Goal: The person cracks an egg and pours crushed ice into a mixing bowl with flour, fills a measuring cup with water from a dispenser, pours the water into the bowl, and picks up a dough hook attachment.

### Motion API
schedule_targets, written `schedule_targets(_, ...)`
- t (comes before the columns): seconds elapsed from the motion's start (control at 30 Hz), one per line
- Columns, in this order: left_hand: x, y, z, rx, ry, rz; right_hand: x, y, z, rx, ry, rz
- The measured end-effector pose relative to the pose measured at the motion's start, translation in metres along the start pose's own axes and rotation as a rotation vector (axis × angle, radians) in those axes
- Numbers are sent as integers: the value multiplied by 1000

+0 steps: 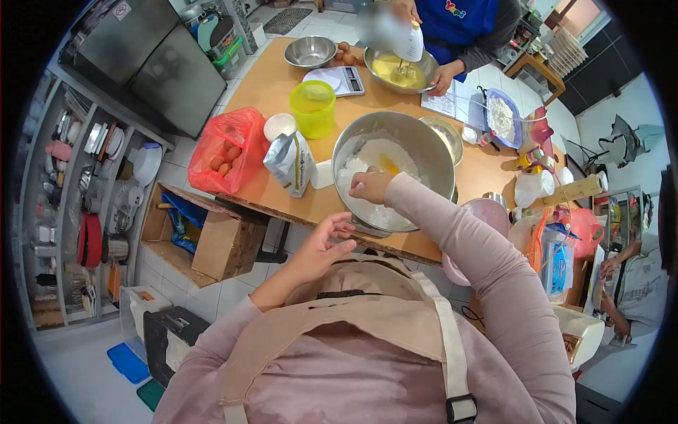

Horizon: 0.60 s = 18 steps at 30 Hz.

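Observation:
A large steel mixing bowl point(441, 159) stands at the table's near edge. White powder that looks like flour point(371, 152) lies in it, with a yellow patch like egg yolk point(388, 164) on top. My right hand point(371, 187) is over the inside of the bowl, its fingers closed; whatever they hold is hidden. Just outside the near left rim, my left hand point(326, 244) hangs with fingers apart and nothing in it. To the left of the bowl are a silver foil pouch point(291, 166) and a red plastic bag point(233, 152) with brown eggs point(227, 155).
Across the table a person in a blue apron runs a white hand mixer point(409, 44) in a steel bowl point(424, 85) of yellow batter. A yellow-green tub point(313, 109), kitchen scale point(346, 81) and blue tray point(500, 116) of white powder stand nearby. A pink bowl point(487, 215) is right.

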<state>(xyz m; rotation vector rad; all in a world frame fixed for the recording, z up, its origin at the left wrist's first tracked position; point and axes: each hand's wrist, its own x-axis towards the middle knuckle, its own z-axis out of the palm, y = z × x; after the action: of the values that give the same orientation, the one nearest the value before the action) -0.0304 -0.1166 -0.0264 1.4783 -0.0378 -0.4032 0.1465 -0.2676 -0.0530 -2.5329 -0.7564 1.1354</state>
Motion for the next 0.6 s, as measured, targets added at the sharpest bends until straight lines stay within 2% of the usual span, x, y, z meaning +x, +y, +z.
schedule_targets(0.07, 4, -2, 1, -55, -13, 18, -13, -15, -12, 157, -122, 87)
schedule_targets(0.17, 7, -1, 4, -62, 8, 36, -4, -8, -8, 194, -232, 34)
schedule_targets(0.33, 4, 13, 0, -111, -14, -42, -3, 3, -8, 227, -328, 33)
schedule_targets(0.6, 6, 9, -2, -124, -7, -39, -6, 16, -7, 400, -440, 20)
